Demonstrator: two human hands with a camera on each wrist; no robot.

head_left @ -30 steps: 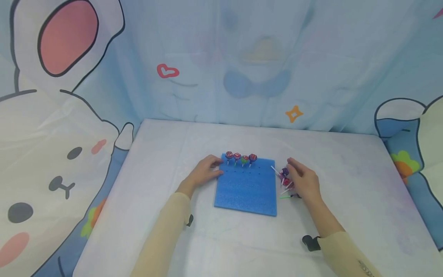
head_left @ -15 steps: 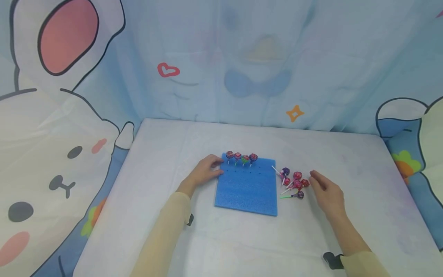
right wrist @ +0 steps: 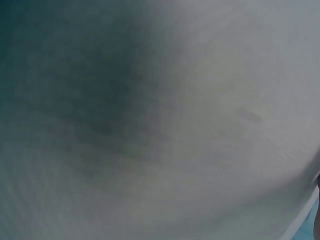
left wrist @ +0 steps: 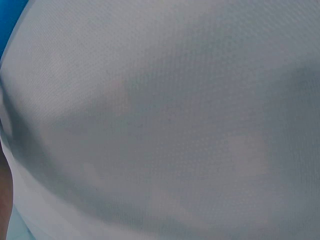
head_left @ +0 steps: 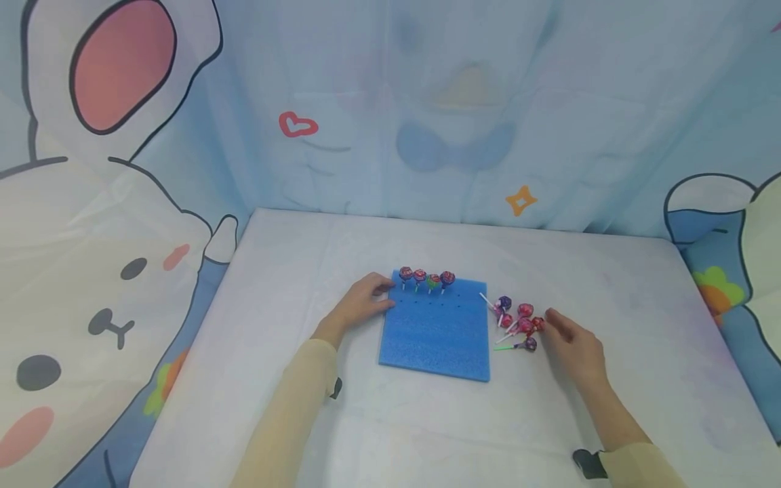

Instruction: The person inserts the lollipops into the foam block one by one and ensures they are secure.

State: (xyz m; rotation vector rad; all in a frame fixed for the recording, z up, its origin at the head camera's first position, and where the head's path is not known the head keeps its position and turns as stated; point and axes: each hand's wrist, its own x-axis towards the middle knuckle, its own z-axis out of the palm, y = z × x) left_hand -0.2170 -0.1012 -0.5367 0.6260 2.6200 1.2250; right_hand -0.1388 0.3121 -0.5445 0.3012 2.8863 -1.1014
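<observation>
A flat blue foam board [head_left: 434, 339] lies on the white-covered table, and several wrapped lollipops [head_left: 419, 275] stand upright in a row along its far edge. My left hand [head_left: 360, 302] rests at the board's left edge, thumb and fingers spread and touching it near the far corner. To the right of the board is a loose pile of lollipops [head_left: 524, 310]. My right hand [head_left: 576, 349] is beside that pile, its fingertips right at the head of a red lollipop [head_left: 537, 324]. Neither wrist view shows the hands' fingers; the left one catches a corner of the blue board [left wrist: 7, 20].
A row of small holes [head_left: 430, 303] runs across the board in front of the standing lollipops. One lollipop with a green stick [head_left: 505, 348] lies at the pile's near side. A printed cloth curtain [head_left: 451, 183] hangs behind the table [head_left: 427, 434].
My right hand drew back rightward from over the pile, uncovering the loose lollipops, then came slightly down and in to the red one. The left hand and board stayed put.
</observation>
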